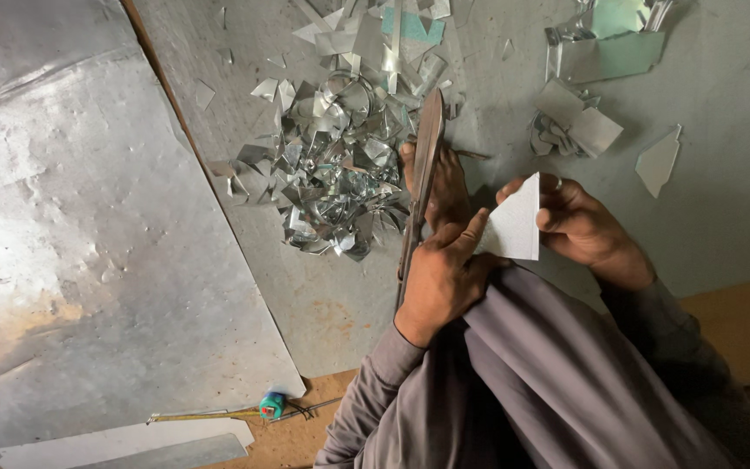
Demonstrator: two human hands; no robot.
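Observation:
My left hand (437, 276) is closed around the lower handle of long metal shears (428, 139), whose blades point away from me over the grey floor. Its thumb reaches up to the edge of a small pale triangular piece of sheet metal (516, 221). My right hand (582, 224), with a ring on one finger, pinches that piece from the right and holds it upright beside the shears. A brown shape (446, 184) next to the blade looks like a foot or fingers; I cannot tell which. Grey cloth (557, 373) covers my lap below both hands.
A heap of shiny metal offcuts (332, 174) lies just left of the shears. A large dented metal sheet (88, 243) fills the left side. Folded metal pieces (605, 52) and flat scraps (658, 161) lie at the upper right. A tape measure (271, 405) rests near the bottom.

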